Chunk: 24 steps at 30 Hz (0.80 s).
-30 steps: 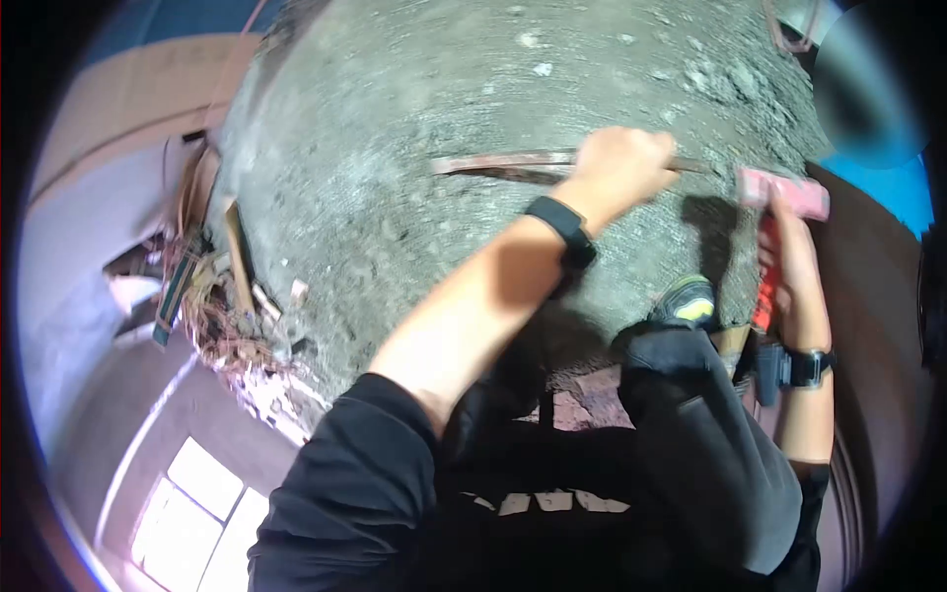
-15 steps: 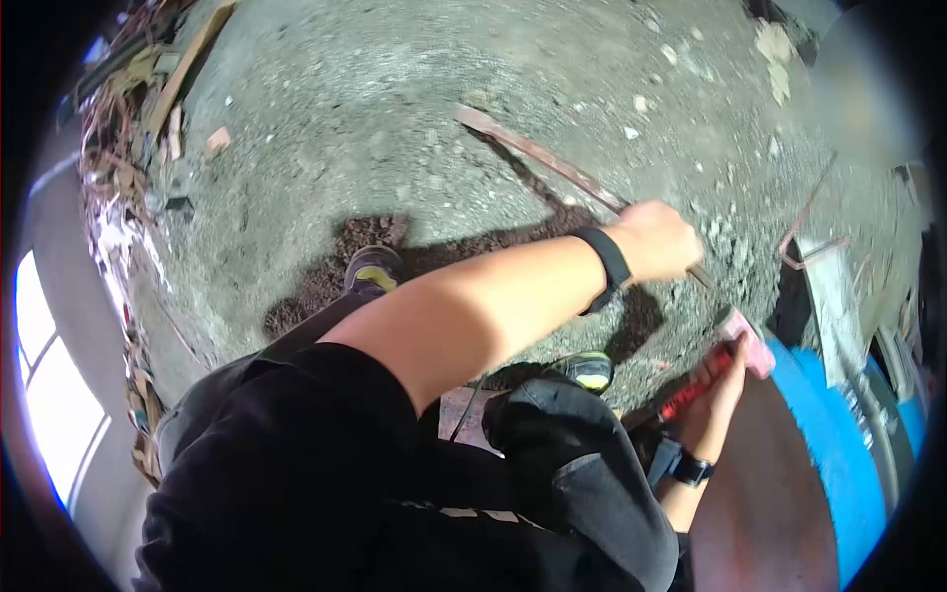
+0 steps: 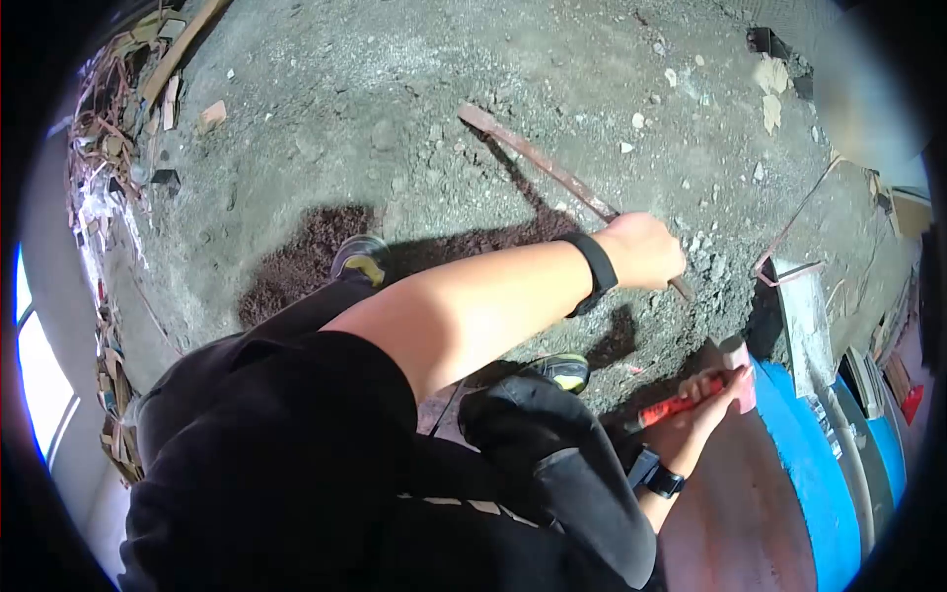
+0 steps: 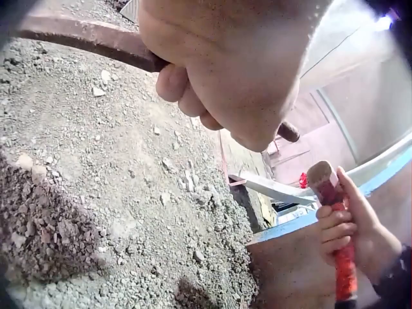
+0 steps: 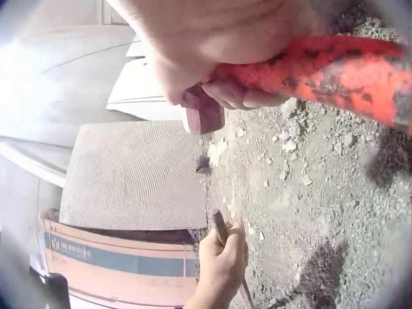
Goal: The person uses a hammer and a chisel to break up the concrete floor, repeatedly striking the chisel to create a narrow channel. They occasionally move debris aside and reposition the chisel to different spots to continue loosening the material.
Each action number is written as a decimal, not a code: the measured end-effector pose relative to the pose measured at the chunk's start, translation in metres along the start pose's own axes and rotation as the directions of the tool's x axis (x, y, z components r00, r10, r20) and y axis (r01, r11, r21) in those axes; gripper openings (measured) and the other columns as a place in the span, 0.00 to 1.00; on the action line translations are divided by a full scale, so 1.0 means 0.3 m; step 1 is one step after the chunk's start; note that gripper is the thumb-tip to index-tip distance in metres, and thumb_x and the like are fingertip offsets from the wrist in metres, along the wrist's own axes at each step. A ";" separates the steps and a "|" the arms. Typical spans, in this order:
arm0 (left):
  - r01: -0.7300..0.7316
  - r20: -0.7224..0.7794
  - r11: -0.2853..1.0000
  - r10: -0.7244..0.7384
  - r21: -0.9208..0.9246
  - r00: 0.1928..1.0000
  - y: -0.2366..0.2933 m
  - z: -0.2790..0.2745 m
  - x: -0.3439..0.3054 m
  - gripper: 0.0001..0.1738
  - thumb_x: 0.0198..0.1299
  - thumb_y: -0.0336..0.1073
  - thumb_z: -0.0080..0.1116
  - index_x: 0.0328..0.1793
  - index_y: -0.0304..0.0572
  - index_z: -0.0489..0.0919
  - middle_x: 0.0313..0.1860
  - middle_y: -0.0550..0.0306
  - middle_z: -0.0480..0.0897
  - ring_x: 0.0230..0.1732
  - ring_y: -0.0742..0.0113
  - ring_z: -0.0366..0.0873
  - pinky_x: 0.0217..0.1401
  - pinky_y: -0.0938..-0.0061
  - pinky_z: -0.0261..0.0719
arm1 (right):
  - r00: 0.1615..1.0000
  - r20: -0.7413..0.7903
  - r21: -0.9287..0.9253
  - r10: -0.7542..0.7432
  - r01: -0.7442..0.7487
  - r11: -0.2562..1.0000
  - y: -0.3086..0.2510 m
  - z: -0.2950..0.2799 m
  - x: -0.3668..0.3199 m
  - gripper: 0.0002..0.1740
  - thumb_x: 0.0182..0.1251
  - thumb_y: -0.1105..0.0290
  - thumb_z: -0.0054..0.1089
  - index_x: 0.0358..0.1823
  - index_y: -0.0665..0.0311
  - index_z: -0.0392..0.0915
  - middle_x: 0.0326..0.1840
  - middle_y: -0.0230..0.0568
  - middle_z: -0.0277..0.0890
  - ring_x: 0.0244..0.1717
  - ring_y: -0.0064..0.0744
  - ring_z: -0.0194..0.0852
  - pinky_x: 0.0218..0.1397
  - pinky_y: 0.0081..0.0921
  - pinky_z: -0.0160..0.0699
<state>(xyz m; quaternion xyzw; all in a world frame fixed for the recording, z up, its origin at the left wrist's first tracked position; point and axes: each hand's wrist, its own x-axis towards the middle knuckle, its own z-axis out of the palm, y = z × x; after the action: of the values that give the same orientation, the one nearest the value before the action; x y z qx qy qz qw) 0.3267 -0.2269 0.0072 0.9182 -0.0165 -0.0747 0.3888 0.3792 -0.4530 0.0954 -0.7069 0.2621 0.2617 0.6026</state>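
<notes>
My left hand [image 3: 643,251] grips a long, rusty flat chisel [image 3: 547,163] near its thin end. The chisel slants away to the upper left, its broad flat end right at the gritty ground, and a short stub sticks out behind the fist [image 4: 288,132]. Lower right, my right hand [image 3: 712,400] holds a club hammer by its red handle [image 3: 666,409], close up under the head. The hammer's dull pinkish head [image 5: 205,116] shows beyond the fingers in the right wrist view. A gap separates hammer head and chisel end.
Scrap wood and litter [image 3: 104,197] line the left side, with a plank [image 3: 187,44] at the upper left. A brown surface with a blue border [image 3: 804,474] lies right of the hammer. Both shoes stand on loose, crumbled ground. A cardboard box [image 5: 122,273] lies beside a ridged panel [image 5: 135,174].
The head view has swung round, so the window and debris shifted left. The chisel now slants instead of lying nearly level. The hammer has tipped from near upright to a slant, lower in view.
</notes>
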 end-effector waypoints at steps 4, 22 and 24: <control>0.032 0.051 0.999 -0.033 0.010 0.998 -0.028 0.016 -0.030 0.09 0.47 0.43 0.58 0.28 0.47 0.80 0.23 0.50 0.81 0.28 0.52 0.81 0.30 0.61 0.78 | 0.994 0.100 -0.299 0.036 -0.005 0.954 0.082 0.189 -0.035 0.19 0.65 0.48 0.50 0.25 0.53 0.64 0.13 0.21 0.53 0.11 0.13 0.45 0.14 0.13 0.45; -0.051 -0.160 0.999 0.050 0.001 0.986 0.018 -0.170 -0.113 0.06 0.47 0.37 0.54 0.27 0.44 0.75 0.18 0.53 0.79 0.23 0.54 0.80 0.23 0.61 0.76 | 0.986 0.102 -0.154 0.135 -0.118 0.981 0.061 0.143 0.033 0.27 0.60 0.38 0.49 0.23 0.54 0.67 0.11 0.21 0.47 0.10 0.16 0.43 0.13 0.16 0.43; -0.166 -0.309 0.986 0.167 0.031 0.936 0.104 -0.143 -0.102 0.06 0.47 0.36 0.54 0.24 0.43 0.75 0.15 0.54 0.77 0.21 0.55 0.80 0.20 0.63 0.76 | 0.976 0.152 -0.128 0.158 -0.139 0.982 0.086 0.081 0.069 0.27 0.60 0.38 0.49 0.23 0.55 0.68 0.11 0.21 0.50 0.10 0.16 0.45 0.13 0.15 0.44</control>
<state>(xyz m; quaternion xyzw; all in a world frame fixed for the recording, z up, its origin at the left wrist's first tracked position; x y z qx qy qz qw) 0.3037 -0.2155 0.0628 0.9145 -0.0331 0.1037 0.3896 0.3752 -0.4336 0.0596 -0.6958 0.2487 0.3773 0.5583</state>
